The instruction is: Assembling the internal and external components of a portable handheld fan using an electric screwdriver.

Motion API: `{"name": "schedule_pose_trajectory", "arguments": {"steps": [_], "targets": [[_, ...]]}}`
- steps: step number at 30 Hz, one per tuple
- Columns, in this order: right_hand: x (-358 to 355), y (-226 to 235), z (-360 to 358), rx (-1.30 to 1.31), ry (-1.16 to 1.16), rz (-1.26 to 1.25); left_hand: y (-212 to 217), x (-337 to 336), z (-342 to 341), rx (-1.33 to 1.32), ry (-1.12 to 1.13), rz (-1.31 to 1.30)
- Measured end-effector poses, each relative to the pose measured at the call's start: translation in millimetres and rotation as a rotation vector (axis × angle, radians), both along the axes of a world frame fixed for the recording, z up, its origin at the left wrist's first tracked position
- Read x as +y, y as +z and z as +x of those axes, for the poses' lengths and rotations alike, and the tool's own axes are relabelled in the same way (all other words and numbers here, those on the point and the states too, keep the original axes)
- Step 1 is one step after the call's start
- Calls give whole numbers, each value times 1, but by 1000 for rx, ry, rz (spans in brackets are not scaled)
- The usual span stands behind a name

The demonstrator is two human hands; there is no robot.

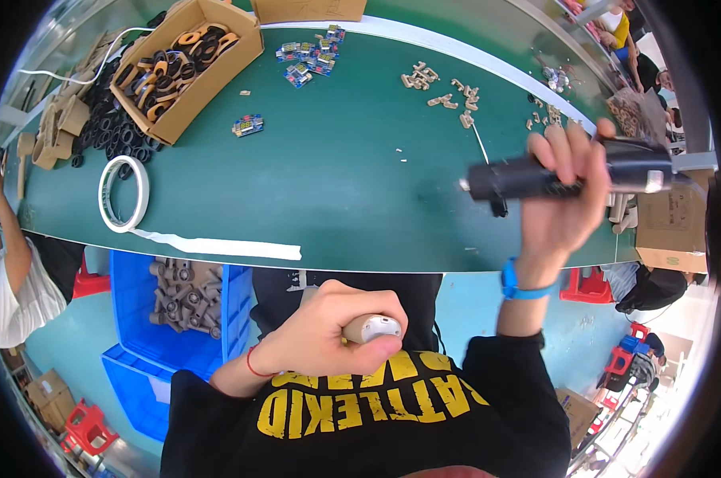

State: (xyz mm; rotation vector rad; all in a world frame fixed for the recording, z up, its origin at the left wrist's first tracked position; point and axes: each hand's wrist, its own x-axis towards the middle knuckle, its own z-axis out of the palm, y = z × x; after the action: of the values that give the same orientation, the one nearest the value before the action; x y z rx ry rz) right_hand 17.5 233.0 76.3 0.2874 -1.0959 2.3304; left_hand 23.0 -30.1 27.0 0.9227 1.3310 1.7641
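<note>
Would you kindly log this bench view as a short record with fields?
left hand: closed around a small beige part, held near the torso
right hand: gripping a black power screwdriver over the green table
table left: tape roll, cardboard box of rings
table far side: small circuit boards, beige parts
below table: blue bin

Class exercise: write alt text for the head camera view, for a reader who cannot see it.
Over a green table, a person's right hand grips a black powered screwdriver while the left hand holds a small beige part near the chest. A roll of white tape, a cardboard box of rings and scattered small parts lie on the table.
</note>
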Motion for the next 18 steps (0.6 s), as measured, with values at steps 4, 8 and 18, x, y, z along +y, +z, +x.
{"name": "schedule_pose_trajectory", "arguments": {"steps": [4, 8, 18], "targets": [[-16, -23, -20, -42, -219, 114, -3, -9, 5, 16, 43, 5], [-22, -30, -24, -114, -285, 117, -10, -10, 9, -49, 59, -13], [-42, 15, 5, 116, 105, -98, 14, 4, 6, -282, 559, -177]]}}
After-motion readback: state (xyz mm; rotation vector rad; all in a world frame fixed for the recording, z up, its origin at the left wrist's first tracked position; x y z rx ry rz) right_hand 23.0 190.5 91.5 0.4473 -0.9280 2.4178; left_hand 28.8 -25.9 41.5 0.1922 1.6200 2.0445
